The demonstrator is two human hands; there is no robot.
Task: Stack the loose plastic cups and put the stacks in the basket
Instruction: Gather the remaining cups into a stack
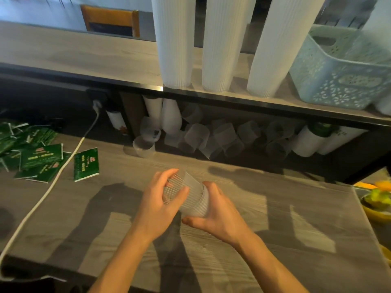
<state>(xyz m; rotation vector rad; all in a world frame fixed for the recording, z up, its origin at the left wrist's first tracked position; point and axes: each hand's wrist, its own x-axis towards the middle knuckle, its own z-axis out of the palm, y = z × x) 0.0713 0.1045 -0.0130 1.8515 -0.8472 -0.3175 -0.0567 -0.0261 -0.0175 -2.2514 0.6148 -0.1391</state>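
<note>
Centrally, low in the view, both hands hold one short stack of clear ribbed plastic cups (191,194) tilted on its side just above a grey wood-grain counter (275,218). The left hand (157,205) curls its fingers over the top and its thumb across the open mouth of the stack. The right hand (220,214) wraps round the other end, thumb beneath and fingers behind the cups.

Beyond the hands, along the back of the counter under a raised shelf (105,58), many loose clear cups (224,136) lie jumbled on their sides. One single cup (143,145) stands apart at the left end of the jumble. Several white cup stacks lie on their sides among and beside the loose ones, at both ends of the row.

On the shelf above stand three tall white cup stacks (220,43), side by side. To their right sits a pale blue perforated basket (342,66), at the shelf's right end; what it holds cannot be seen clearly.

At the left of the counter lie scattered green packets (85,164), with a white cable (48,189) running across the surface beside them. At the far right edge some yellow and green items (377,197) are partly visible, too blurred to identify.
</note>
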